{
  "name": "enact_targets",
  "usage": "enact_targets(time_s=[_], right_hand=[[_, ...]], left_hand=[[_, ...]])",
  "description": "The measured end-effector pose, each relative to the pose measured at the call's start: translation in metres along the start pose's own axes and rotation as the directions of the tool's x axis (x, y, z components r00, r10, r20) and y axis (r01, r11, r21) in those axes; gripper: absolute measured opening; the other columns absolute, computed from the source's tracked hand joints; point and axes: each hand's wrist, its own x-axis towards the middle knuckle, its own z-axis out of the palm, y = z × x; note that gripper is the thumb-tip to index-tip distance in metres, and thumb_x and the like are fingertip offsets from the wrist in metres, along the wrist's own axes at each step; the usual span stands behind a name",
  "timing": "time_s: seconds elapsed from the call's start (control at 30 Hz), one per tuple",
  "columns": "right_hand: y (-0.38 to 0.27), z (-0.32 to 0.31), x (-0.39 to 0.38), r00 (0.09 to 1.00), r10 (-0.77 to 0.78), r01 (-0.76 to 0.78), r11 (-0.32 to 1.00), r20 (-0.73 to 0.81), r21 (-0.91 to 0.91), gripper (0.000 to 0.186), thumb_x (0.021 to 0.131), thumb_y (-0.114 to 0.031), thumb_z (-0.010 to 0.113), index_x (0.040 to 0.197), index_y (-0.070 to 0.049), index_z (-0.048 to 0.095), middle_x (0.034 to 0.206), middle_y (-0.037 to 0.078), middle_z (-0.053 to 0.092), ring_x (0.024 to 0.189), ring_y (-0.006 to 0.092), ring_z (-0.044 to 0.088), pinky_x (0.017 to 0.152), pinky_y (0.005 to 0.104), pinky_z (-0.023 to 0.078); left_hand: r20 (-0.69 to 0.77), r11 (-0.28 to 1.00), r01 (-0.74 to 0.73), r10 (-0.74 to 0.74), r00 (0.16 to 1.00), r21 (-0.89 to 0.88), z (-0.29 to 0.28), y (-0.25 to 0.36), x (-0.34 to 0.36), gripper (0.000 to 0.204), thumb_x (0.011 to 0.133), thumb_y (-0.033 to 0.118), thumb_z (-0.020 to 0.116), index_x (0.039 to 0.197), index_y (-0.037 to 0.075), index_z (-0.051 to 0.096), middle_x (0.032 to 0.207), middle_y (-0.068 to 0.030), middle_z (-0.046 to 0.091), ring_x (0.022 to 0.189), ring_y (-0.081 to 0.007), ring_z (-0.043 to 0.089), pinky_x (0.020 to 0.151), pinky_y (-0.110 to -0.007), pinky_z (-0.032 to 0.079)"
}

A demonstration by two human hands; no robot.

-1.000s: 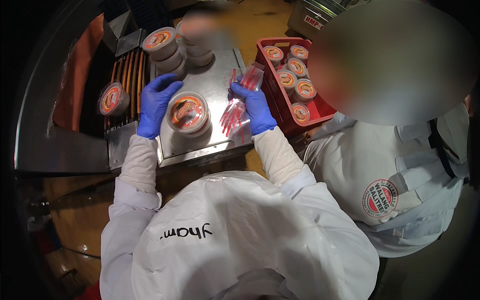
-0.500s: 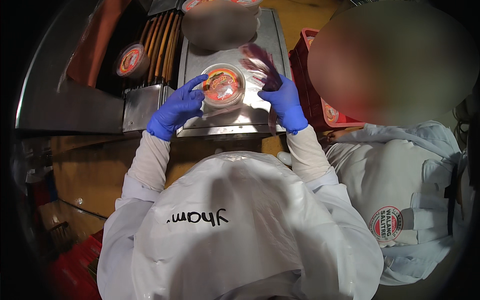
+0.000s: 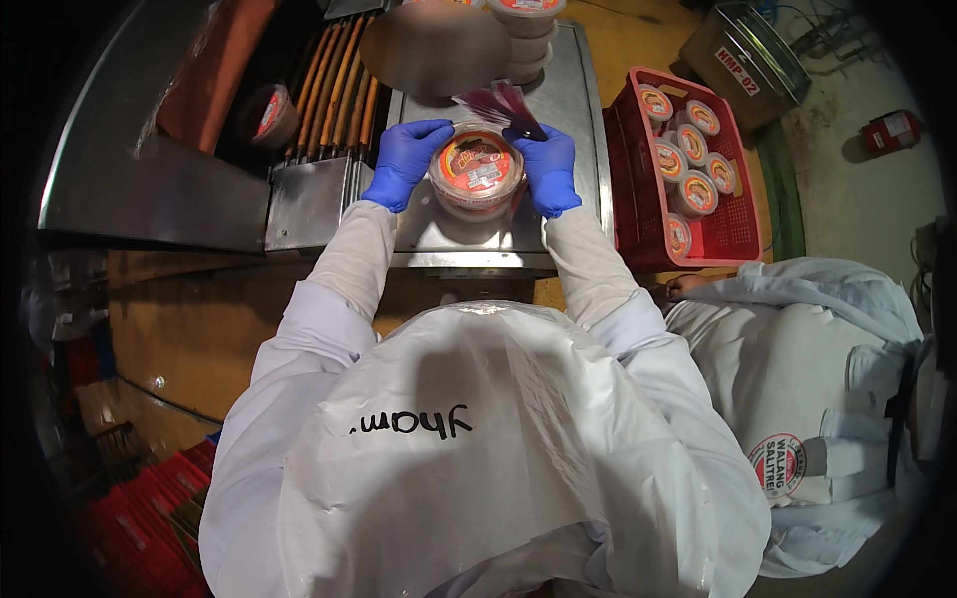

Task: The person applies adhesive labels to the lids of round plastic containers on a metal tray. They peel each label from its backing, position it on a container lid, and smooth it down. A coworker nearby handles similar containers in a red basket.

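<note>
A round plastic tub point(image 3: 477, 167) with a red and orange label on its lid is in front of me on the metal work surface. My left hand point(image 3: 404, 167), in a blue glove, has its bent fingers at the tub's left rim. At the right rim is my right hand point(image 3: 550, 171), also gloved in blue. It is closed on a fanned bundle of thin reddish-purple plastic bands point(image 3: 498, 103), which sticks out past its fingers toward the far left. Whether a clear band lies around the tub's rim, I cannot tell.
Stacked tubs point(image 3: 528, 45) stand at the far end of the metal top point(image 3: 578, 110). Another tub point(image 3: 269, 115) lies by brown rollers point(image 3: 334, 90) on the left. A red crate point(image 3: 736, 234) of labelled tubs is at right, near a person in white point(image 3: 778, 349).
My left hand has moved right to the tub's rim, and my right hand has come closer to the tub. The red crate now shows more fully as the view shifted.
</note>
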Motion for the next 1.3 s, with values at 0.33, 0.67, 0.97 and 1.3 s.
enact_targets(time_s=[0.33, 0.67, 0.97, 1.3], right_hand=[[-0.03, -0.026, 0.002, 0.916, 0.374, -0.386, 0.921, 0.143, 0.062, 0.045, 0.072, -0.03, 0.075, 0.093, 0.007, 0.058, 0.076, 0.007, 0.06, 0.059, 0.0105, 0.05, 0.053, 0.0229, 0.041], [-0.02, -0.053, -0.011, 0.936, 0.303, -0.343, 0.661, 0.181, 0.668, 0.037, 0.086, -0.035, 0.054, 0.099, -0.001, 0.053, 0.077, 0.008, 0.056, 0.062, 0.016, 0.053, 0.054, 0.0272, 0.045], [0.0, -0.034, -0.035, 0.955, 0.256, -0.297, 0.826, 0.151, 0.48, 0.016, 0.081, -0.006, 0.06, 0.093, 0.003, 0.057, 0.079, 0.011, 0.062, 0.072, 0.0178, 0.061, 0.069, 0.0296, 0.049], [0.007, -0.012, -0.032, 0.925, 0.347, -0.375, 0.761, 0.156, 0.529, 0.021, 0.075, -0.001, 0.065, 0.095, -0.002, 0.057, 0.084, 0.007, 0.061, 0.073, 0.0159, 0.06, 0.068, 0.0259, 0.049]], left_hand=[[0.122, 0.83, -0.214, 0.176, 0.977, 0.515, -0.01, 0.034, -0.004, 0.052, 0.073, 0.026, 0.071, 0.116, 0.003, 0.056, 0.107, -0.0117, 0.062, 0.093, -0.0195, 0.059, 0.088, -0.03, 0.043], [0.325, 0.613, -0.605, 0.514, 0.794, 0.508, -0.025, 0.034, -0.039, 0.024, 0.063, 0.011, 0.076, 0.081, 0.007, 0.061, 0.076, -0.0059, 0.06, 0.07, -0.0204, 0.058, 0.065, -0.031, 0.047], [0.25, 0.091, -0.304, 0.376, 0.892, 0.948, -0.163, -0.003, 0.053, 0.03, 0.064, 0.014, 0.072, 0.09, 0.006, 0.061, 0.086, -0.011, 0.06, 0.081, -0.0263, 0.058, 0.074, -0.035, 0.046], [0.323, 0.99, 0.141, -0.139, 0.936, 0.018, 0.035, 0.023, -0.008, 0.045, 0.078, 0.03, 0.069, 0.108, -0.001, 0.055, 0.095, -0.0119, 0.062, 0.088, -0.0232, 0.06, 0.082, -0.031, 0.048]])
